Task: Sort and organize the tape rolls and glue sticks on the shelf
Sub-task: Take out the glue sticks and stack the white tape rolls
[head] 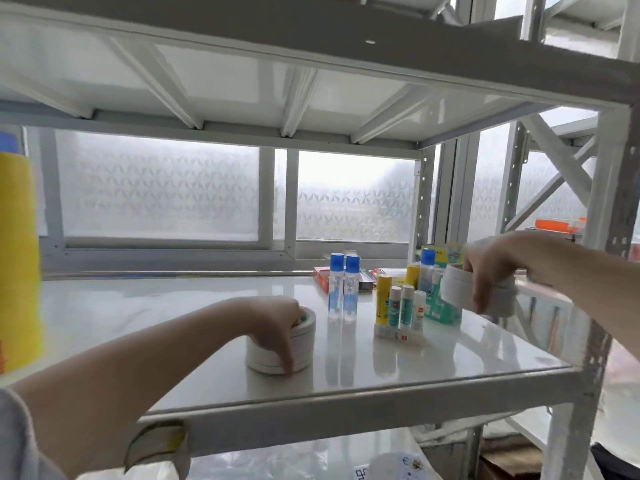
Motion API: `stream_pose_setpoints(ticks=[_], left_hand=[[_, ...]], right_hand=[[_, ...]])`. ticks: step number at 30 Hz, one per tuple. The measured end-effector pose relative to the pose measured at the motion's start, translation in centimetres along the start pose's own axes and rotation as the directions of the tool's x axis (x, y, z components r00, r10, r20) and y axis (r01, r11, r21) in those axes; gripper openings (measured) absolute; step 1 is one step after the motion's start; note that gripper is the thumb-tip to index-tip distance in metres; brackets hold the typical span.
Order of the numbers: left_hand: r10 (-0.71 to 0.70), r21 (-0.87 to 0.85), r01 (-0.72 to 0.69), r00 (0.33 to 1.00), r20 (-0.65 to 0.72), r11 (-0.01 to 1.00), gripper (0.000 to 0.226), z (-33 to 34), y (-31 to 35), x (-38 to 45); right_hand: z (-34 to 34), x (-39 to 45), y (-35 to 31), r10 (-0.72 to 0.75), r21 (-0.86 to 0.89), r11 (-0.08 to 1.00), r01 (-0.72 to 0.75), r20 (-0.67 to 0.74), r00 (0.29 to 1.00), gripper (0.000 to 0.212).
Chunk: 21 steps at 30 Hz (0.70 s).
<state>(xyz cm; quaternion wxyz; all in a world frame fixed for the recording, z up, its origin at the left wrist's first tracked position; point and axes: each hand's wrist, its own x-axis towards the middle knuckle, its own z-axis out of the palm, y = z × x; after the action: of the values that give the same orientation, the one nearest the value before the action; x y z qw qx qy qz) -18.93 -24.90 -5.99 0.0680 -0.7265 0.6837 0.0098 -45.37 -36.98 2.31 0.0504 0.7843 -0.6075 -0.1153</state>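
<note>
The stack of white tape rolls (282, 344) stands low and centre in the frame on the glossy white shelf (138, 306), and the left hand (273, 325) rests over it, fingers curled down its top and near side in a hold. At the right of the frame the right hand (491, 271) carries a second white tape roll (459, 289) in the air, fingers wrapped around it; that hand is blurred, so the exact grip is unclear.

This looks like the gathering step: tape being brought into one stack. The next move likely calls for bringing the raised roll across, clear of the glue sticks, and setting it flat and square on the stack while the left hand steadies it.

Between the two hands stand the glue sticks: two tall blue-capped glue sticks (344, 289) side by side, and right of them a cluster of small white-capped glue sticks (403, 308) with yellow-capped ones (384, 297) just behind. A teal packet (441, 310) lies behind that cluster.

A yellow object (19, 258) fills the far left edge. Behind the metal rack, frosted patterned windows (156, 188) let in daylight.
</note>
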Motion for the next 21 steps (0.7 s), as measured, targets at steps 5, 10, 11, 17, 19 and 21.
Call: stream_pose_setpoints(ticks=[5,10,11,17,19,21], left_hand=[[-0.125,-0.037,0.125,0.992,0.011,0.991,0.038,0.2,-6.3,-4.1],[-0.246,-0.058,0.246,0.969,-0.002,0.968,0.035,1.0,-12.4,-7.6],[-0.268,-0.057,0.267,0.963,-0.010,0.962,0.035,1.3,-13.5,-8.2],[-0.364,-0.035,0.364,0.931,-0.016,0.931,0.040,2.6,-18.4,-10.5],[-0.380,-0.035,0.379,0.925,-0.016,0.925,0.041,2.7,-19.3,-10.8],[-0.387,-0.052,0.385,0.922,-0.018,0.921,0.039,2.8,-20.1,-10.7]], right_hand=[[-4.7,-2.0,-6.3,-0.111,0.014,0.993,0.113,-0.120,0.987,0.053],[-7.2,-2.7,-16.2,-0.291,-0.009,0.956,0.294,-0.164,0.942,0.055],[-7.5,-2.9,-18.1,-0.327,-0.011,0.944,0.330,-0.165,0.930,0.057],[-8.4,-3.7,-27.8,-0.511,-0.087,0.859,0.504,-0.186,0.839,0.038],[-8.5,-4.0,-30.1,-0.559,-0.115,0.829,0.547,-0.188,0.808,0.037],[-8.6,-4.2,-31.9,-0.591,-0.134,0.807,0.576,-0.194,0.783,0.040]])
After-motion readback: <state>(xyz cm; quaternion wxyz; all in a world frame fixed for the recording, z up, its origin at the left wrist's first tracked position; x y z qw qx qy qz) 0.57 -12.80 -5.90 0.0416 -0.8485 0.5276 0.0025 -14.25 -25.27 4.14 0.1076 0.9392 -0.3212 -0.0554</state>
